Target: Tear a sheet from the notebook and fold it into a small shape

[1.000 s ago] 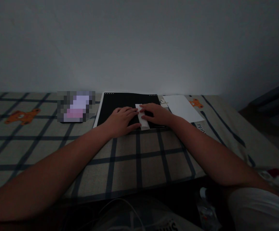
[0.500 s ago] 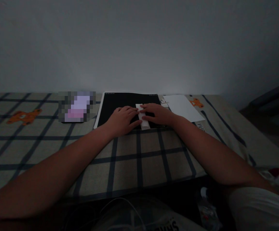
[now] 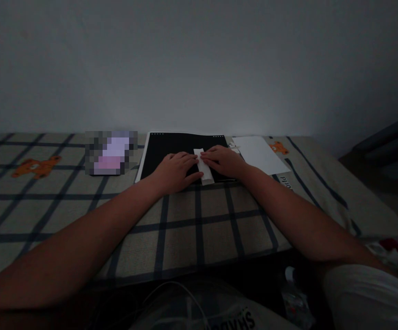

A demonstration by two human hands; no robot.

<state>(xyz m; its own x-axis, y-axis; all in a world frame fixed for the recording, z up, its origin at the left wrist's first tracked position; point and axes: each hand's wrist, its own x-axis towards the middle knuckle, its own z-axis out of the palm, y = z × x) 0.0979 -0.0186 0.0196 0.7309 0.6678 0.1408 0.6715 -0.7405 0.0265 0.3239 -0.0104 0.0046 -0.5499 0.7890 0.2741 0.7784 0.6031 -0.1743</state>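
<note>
A folded strip of white paper (image 3: 204,172) lies lengthwise on a black sheet or pad (image 3: 174,144) with a pale border and small holes along its far edge. My left hand (image 3: 178,172) rests flat at the strip's left side, fingertips touching its edge and the thumb spread toward its near part. On the other side, my right hand (image 3: 222,160) lies with its fingers stretched out, tips on the strip's upper right edge. Neither hand is wrapped around the paper. The right hand covers part of the black sheet.
A white sheet of paper (image 3: 262,155) lies to the right, with small white scraps (image 3: 233,145) beside it. On the left is a blurred phone-like object (image 3: 112,153). A checked cloth (image 3: 181,229) covers the surface against the wall. Below its front edge stands a clear bottle (image 3: 295,298).
My right hand has slid slightly up along the strip, and its thumb has drawn in toward the fingers, uncovering more of the paper. My left hand stays nearly where it was.
</note>
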